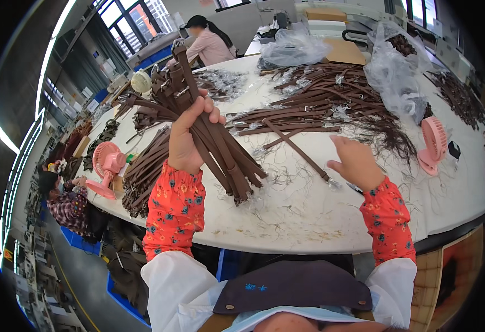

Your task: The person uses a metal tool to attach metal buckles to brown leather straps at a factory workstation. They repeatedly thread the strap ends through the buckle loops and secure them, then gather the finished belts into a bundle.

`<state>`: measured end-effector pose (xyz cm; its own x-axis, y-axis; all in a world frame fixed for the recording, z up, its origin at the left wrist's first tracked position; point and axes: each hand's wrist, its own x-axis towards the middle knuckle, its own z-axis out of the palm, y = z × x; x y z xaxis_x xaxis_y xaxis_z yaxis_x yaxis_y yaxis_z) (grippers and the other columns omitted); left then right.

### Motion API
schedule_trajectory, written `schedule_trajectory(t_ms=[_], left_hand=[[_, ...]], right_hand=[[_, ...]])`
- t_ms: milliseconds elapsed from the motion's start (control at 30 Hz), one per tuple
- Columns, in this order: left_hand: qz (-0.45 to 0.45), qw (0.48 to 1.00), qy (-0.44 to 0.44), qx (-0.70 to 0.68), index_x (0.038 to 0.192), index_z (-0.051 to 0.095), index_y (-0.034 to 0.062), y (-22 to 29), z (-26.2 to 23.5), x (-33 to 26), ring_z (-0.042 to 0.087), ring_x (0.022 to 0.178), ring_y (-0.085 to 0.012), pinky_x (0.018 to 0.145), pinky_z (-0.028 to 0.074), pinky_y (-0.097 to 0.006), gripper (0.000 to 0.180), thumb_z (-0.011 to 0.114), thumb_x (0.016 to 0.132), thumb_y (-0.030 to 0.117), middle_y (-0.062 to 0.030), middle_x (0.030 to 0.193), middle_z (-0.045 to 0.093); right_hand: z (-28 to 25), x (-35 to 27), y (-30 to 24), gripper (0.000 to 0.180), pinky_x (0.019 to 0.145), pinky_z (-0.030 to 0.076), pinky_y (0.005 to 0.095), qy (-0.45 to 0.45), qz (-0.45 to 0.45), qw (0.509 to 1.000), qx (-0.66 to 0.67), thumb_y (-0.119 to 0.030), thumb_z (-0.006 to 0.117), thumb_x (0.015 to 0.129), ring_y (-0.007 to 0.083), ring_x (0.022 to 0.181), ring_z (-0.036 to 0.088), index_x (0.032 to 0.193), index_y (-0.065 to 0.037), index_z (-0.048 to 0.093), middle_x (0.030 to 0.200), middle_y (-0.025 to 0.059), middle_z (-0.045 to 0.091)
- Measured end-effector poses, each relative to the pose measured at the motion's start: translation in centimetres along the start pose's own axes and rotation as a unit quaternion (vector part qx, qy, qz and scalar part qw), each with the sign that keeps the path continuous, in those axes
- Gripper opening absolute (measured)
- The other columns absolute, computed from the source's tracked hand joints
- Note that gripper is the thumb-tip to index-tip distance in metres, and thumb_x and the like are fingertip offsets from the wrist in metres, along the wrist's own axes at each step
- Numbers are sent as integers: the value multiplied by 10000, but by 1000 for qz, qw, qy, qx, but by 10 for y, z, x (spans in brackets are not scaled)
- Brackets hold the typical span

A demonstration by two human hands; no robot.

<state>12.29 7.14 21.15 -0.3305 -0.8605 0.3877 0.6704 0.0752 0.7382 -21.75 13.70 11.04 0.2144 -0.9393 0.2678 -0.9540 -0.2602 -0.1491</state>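
Note:
My left hand (187, 138) is closed round a thick bundle of brown straps (220, 149), held up over the table, with metal buckles at the upper end. My right hand (359, 163) hovers low over the right side, thumb and forefinger spread apart; its other fingers are partly hidden. Below its palm a small dark, shiny tool (355, 188) shows, and I cannot tell if it is held. Just left of this hand, a loose brown strap (298, 148) lies slantwise across another one.
More brown straps are heaped at the back (323, 91) and left (148, 169). Pink fans (107, 166) (433, 145) stand at both sides. Clear plastic bags (395, 72) lie at the back right. Thread scraps litter the white table (287, 221). Other people (212, 44) (68, 205) sit nearby.

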Motion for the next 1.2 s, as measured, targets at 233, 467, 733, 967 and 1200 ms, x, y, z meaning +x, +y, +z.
schedule_trajectory(t_ms=[233, 467, 733, 967, 1200], left_hand=[[52, 993, 53, 92, 1168, 562, 21, -22, 70, 1, 559, 770, -149, 751, 484, -325, 242, 647, 950, 81, -27, 867, 569], [26, 994, 96, -37, 1152, 570, 52, -28, 55, 10, 623, 883, -183, 881, 527, -392, 227, 655, 964, 148, -38, 930, 619], [-316, 940, -133, -12, 1454, 431, 43, -89, -46, -44, 545, 1277, -261, 1087, 426, -438, 613, 590, 998, 421, -146, 1440, 525], [-417, 845, -278, 186, 1452, 438, 33, -111, -55, -87, 600, 1190, -203, 1036, 454, -335, 536, 615, 1000, 259, -113, 1377, 576], [-368, 885, -174, 227, 1380, 514, 35, -97, -65, -81, 618, 1090, -159, 985, 477, -317, 443, 612, 1004, 247, -99, 1290, 622]], right_hand=[[43, 39, -121, 1434, 1214, 140, 443, -17, -168, 832, 528, -522, 917, 598, 391, 1489, 196, 1568, 15, 8, 1602, 265, 168], [35, 37, -142, 607, 792, 515, 375, -142, -18, 763, 631, -252, 811, 777, 188, 913, 634, 1243, 24, 536, 985, 132, 670], [-101, 105, -45, 358, 725, 497, 497, 141, -98, 984, -56, -78, 684, 796, 420, 863, 649, 1125, -90, 545, 914, 180, 661], [-182, 125, -40, 394, 775, 500, 485, -17, -74, 962, -263, -68, 630, 804, 412, 939, 651, 1192, -79, 559, 967, 196, 689], [-181, 108, -18, 453, 835, 525, 458, -69, -14, 957, -280, 6, 593, 789, 377, 999, 662, 1236, -69, 579, 1018, 204, 685]])
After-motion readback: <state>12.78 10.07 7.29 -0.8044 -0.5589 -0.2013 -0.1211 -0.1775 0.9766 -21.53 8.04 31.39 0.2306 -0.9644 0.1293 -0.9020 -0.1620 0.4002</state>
